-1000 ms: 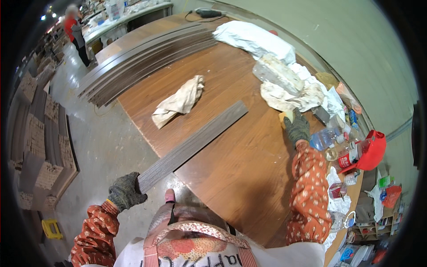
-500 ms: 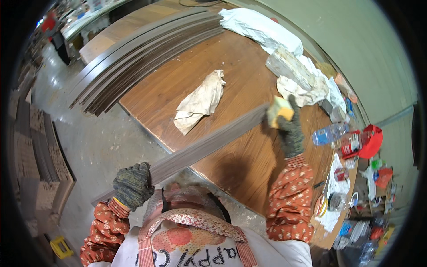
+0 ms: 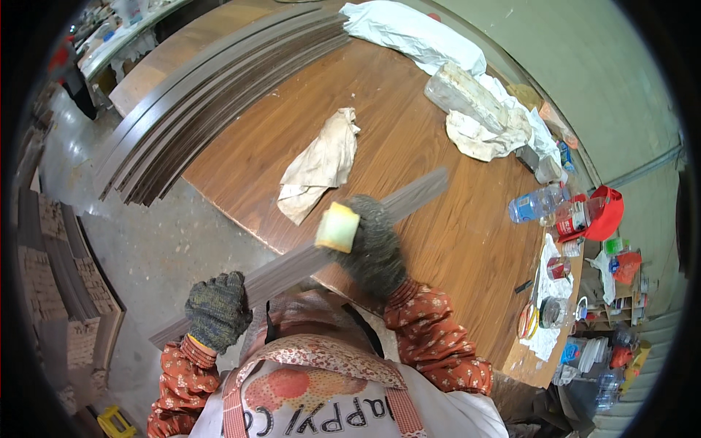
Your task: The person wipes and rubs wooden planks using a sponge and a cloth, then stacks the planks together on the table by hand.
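A long grey-brown wooden strip point(image 3: 292, 269) lies slantwise across the table's near edge, its lower end jutting out past my left side. My left hand point(image 3: 218, 310), in a dark knitted glove, is closed around the strip close to that lower end. My right hand point(image 3: 374, 244), gloved alike, grips a pale yellow sponge point(image 3: 338, 227) over the strip's middle. The glove covers part of the strip there, so contact between sponge and wood is hard to judge. Beyond the strip lies a crumpled cream cloth point(image 3: 319, 166) on the brown wooden table point(image 3: 409, 117).
Several dark strips point(image 3: 226, 95) are stacked along the table's far left. White wrapping point(image 3: 416, 36) and a clear block-shaped package point(image 3: 467, 95) lie at the back. Plastic bottles point(image 3: 539, 204) and a red cap point(image 3: 604, 223) line the right edge. Planks point(image 3: 62, 285) stand left; a person point(image 3: 71, 80) is far off.
My right hand has swept with the sponge from the strip's far end down toward its middle. My left hand keeps its hold. The view has shifted slightly.
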A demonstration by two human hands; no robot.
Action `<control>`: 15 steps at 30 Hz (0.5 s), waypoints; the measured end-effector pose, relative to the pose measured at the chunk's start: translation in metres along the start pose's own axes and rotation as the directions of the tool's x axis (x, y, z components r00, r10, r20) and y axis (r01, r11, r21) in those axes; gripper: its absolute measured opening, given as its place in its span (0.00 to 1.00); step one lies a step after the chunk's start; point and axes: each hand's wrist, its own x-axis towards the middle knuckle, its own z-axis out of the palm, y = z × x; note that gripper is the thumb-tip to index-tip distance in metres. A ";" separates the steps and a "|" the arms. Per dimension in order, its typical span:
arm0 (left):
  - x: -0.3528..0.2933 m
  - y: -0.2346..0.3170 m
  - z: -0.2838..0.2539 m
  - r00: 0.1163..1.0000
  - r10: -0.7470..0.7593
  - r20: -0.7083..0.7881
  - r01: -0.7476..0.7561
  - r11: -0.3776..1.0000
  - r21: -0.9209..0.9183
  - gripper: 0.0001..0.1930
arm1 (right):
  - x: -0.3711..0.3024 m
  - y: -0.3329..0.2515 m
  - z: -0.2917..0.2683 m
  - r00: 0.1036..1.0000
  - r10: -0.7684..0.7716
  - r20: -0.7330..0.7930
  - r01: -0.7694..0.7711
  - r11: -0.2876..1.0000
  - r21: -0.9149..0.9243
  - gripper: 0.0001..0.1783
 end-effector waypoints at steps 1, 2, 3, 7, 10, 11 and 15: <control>-0.001 0.000 0.002 1.000 -0.001 -0.004 0.001 1.000 0.001 0.19 | 0.004 0.012 -0.009 1.000 -0.010 0.013 0.010 0.999 -0.039 0.37; -0.003 0.000 0.003 1.000 0.000 -0.005 0.000 1.000 0.004 0.19 | 0.007 0.025 -0.019 1.000 -0.016 0.024 0.018 0.997 -0.077 0.34; -0.004 -0.001 0.003 1.000 -0.002 -0.009 0.002 1.000 0.010 0.19 | 0.008 0.044 -0.030 0.992 0.122 0.030 -0.118 0.988 -0.101 0.32; -0.005 0.007 0.006 0.997 -0.068 0.026 0.067 0.997 0.038 0.19 | 0.025 0.088 -0.073 0.937 0.320 -0.138 -0.347 0.822 -0.452 0.31; -0.002 0.008 0.007 0.994 -0.099 0.035 0.097 0.992 0.077 0.19 | 0.022 0.091 -0.065 0.929 0.361 -0.083 -0.339 0.918 0.206 0.25; 0.000 0.008 0.008 0.993 -0.100 0.061 0.095 0.993 0.076 0.19 | 0.017 0.070 -0.053 0.967 0.255 -0.027 -0.236 0.927 0.291 0.29; -0.003 0.010 0.007 0.996 -0.084 -0.014 0.085 0.990 0.112 0.20 | 0.019 0.068 -0.029 0.982 -0.004 0.188 0.008 1.000 -0.021 0.23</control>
